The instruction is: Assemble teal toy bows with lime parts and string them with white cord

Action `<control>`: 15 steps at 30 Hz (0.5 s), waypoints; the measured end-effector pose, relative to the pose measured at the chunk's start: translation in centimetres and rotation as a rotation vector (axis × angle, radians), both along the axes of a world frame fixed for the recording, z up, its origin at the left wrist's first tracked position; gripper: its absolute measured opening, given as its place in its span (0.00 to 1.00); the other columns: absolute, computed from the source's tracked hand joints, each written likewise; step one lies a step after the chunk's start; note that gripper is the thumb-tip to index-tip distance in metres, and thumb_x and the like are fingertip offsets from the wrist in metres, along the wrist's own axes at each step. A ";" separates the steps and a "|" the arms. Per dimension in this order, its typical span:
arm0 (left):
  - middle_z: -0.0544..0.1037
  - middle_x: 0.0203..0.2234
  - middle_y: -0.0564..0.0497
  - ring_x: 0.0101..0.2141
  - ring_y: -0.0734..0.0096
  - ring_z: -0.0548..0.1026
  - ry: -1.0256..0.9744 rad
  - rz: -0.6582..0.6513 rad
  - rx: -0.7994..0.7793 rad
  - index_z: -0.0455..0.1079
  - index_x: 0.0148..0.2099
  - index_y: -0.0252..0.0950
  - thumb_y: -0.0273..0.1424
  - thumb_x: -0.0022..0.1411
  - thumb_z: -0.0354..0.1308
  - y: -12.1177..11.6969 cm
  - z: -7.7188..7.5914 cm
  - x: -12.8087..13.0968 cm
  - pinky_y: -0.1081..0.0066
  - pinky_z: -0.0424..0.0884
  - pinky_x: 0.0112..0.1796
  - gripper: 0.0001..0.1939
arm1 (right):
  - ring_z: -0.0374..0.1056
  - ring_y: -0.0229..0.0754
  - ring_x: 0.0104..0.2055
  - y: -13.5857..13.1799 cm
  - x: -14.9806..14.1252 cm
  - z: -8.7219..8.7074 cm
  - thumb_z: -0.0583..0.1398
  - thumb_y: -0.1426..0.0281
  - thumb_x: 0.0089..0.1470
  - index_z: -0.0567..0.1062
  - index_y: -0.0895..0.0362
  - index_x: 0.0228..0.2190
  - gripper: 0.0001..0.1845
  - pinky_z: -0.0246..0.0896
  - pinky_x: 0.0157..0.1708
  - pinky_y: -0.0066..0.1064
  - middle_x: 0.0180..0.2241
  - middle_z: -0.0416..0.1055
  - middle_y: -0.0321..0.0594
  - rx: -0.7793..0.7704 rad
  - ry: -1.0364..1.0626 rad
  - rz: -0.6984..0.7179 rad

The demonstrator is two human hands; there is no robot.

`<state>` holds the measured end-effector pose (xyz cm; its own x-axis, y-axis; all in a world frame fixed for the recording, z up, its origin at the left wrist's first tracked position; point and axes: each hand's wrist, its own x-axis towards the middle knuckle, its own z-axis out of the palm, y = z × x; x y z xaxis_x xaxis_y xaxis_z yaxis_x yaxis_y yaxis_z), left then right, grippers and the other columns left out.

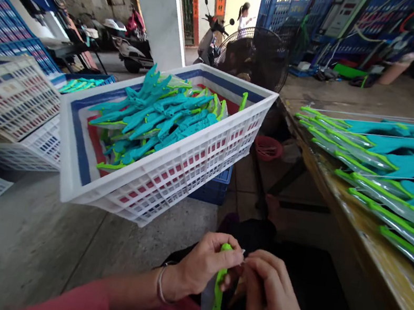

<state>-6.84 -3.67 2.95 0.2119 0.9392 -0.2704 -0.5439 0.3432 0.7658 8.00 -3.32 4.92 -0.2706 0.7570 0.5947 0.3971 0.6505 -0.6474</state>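
My left hand (pixel 208 262) is closed around the lime-green end of a teal and green plastic toy bow (pixel 218 306), which lies over my lap, its lower part cut off by the frame's bottom edge. Between thumb and finger the same hand pinches a bit of thin white string (pixel 243 252). Just to the right, my right hand (pixel 271 300) has its fingertips pressed together at that string, almost touching the left thumb. Several similar toy bows (pixel 383 154) with strings lie in a row on the table at right.
A white basket (pixel 172 170) heaped with teal and green pieces (pixel 161 115) stands ahead on a blue crate (pixel 211 188). More white baskets (pixel 8 98) are stacked at left. The wooden table edge (pixel 341 211) runs along my right. A black fan (pixel 254 56) stands behind the basket.
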 end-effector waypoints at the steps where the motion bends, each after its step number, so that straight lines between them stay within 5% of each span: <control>1: 0.70 0.15 0.57 0.14 0.78 0.65 -0.019 -0.028 -0.003 0.69 0.31 0.35 0.46 0.51 0.72 0.1 0.0 0.0 0.78 0.62 0.15 0.21 | 0.74 0.39 0.41 0.1 0.2 0.1 0.55 0.76 0.68 0.73 0.56 0.41 0.06 0.73 0.37 0.25 0.43 0.72 0.45 0.053 -0.031 -0.001; 8: 0.70 0.16 0.56 0.15 0.78 0.66 -0.089 -0.065 0.003 0.69 0.31 0.34 0.43 0.50 0.74 0.4 -0.3 0.0 0.78 0.65 0.16 0.21 | 0.71 0.36 0.35 0.9 0.7 0.4 0.53 0.78 0.69 0.69 0.56 0.40 0.07 0.70 0.33 0.23 0.37 0.69 0.42 0.095 -0.131 0.100; 15: 0.70 0.16 0.57 0.15 0.79 0.66 0.006 -0.057 0.025 0.69 0.32 0.34 0.42 0.54 0.71 0.1 -0.3 -0.1 0.78 0.64 0.16 0.19 | 0.68 0.32 0.28 0.5 1.0 0.7 0.53 0.75 0.69 0.67 0.55 0.35 0.08 0.67 0.28 0.20 0.33 0.68 0.37 -0.076 -0.085 0.122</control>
